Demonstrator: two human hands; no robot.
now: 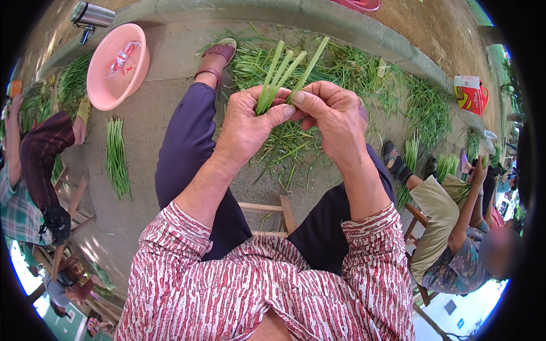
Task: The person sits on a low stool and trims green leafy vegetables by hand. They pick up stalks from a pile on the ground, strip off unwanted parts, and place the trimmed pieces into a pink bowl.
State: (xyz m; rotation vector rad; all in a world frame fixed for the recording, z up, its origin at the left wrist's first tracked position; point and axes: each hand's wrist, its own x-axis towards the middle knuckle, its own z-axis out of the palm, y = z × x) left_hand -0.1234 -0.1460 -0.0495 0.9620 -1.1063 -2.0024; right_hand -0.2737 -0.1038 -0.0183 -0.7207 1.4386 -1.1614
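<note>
Several cut green stalks [267, 91] stand up from my left hand [251, 117], pinched between thumb and fingers. My right hand [330, 111] grips a single longer stalk [309, 70] between thumb and forefinger, close beside the bunch. A thin green leaf end [273, 154] trails below that stalk towards my lap. The two hands nearly meet above the gap between my knees. Under and beyond them, a broad heap of loose green stalks and leaves [264, 70] covers the ground.
To the left lie a neat bundle of stalks [117, 157] and a pink plastic basin [138, 81] with a red-and-white item inside. A metal flask [96, 15] rests by the concrete curb [204, 10]. Seated people flank me; a red bag [471, 93] is at right.
</note>
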